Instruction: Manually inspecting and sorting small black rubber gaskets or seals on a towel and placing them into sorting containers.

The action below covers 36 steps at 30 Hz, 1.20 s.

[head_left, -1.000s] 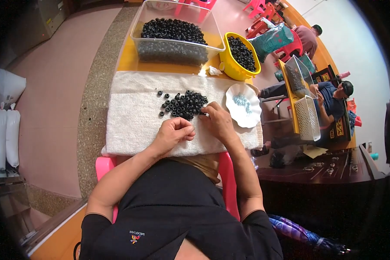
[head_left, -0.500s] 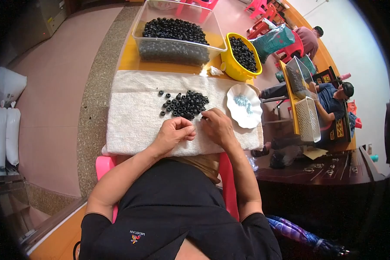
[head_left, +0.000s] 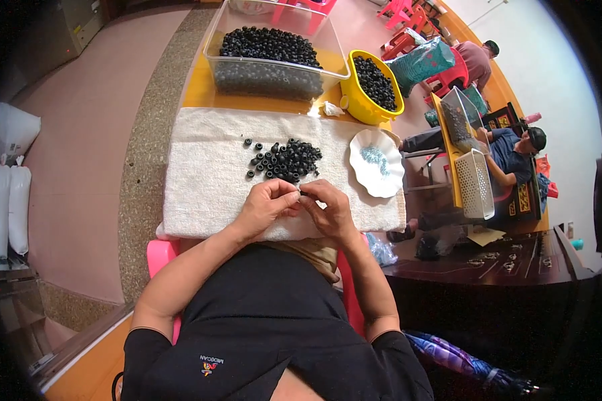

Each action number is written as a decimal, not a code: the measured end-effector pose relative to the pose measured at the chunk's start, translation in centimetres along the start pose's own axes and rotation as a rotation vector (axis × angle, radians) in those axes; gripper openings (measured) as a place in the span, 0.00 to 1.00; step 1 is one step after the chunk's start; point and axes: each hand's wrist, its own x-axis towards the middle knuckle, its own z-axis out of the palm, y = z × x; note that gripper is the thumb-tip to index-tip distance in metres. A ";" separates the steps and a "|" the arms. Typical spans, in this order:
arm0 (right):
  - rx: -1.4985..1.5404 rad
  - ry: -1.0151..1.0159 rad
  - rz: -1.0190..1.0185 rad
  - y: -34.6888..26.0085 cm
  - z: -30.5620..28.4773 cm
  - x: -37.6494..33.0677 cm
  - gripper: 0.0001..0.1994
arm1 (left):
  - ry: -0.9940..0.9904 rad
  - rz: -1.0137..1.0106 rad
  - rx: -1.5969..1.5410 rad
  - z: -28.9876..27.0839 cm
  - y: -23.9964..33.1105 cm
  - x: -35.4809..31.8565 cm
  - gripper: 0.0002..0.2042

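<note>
On the white towel [head_left: 207,194] in front of me lies a loose heap of small black ring-shaped pieces [head_left: 287,160]. My left hand [head_left: 264,206] is just below the heap, thumb and forefinger pinched together; what they hold is too small to make out. Its fingertips meet those of my right hand [head_left: 329,208], which pinches one small black piece [head_left: 304,194]. To the right of the heap sits a white scalloped dish [head_left: 389,186] holding tiny pale blue bits [head_left: 373,158].
A clear plastic bin [head_left: 331,47] of black pieces stands at the table's far side, beside a yellow tub [head_left: 361,110] of similar ones. Crumpled white tissue [head_left: 332,109] lies between them and the towel. At right, a person [head_left: 505,157] sits by a white perforated basket [head_left: 476,187].
My right hand has moved from the heap's lower right edge toward me and left, bringing a black piece to my left fingertips. My left hand has barely moved.
</note>
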 end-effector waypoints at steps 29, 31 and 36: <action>0.230 -0.071 0.154 -0.2 -0.3 -1.0 0.11 | -0.021 0.013 0.103 0.2 0.1 -0.3 0.07; 0.196 -0.080 0.166 -0.3 -0.3 -1.1 0.10 | -0.018 0.016 0.109 0.3 0.2 -0.4 0.07; 0.263 -0.006 0.206 0.6 0.1 -1.8 0.10 | 0.010 0.017 0.129 0.6 0.3 -0.4 0.07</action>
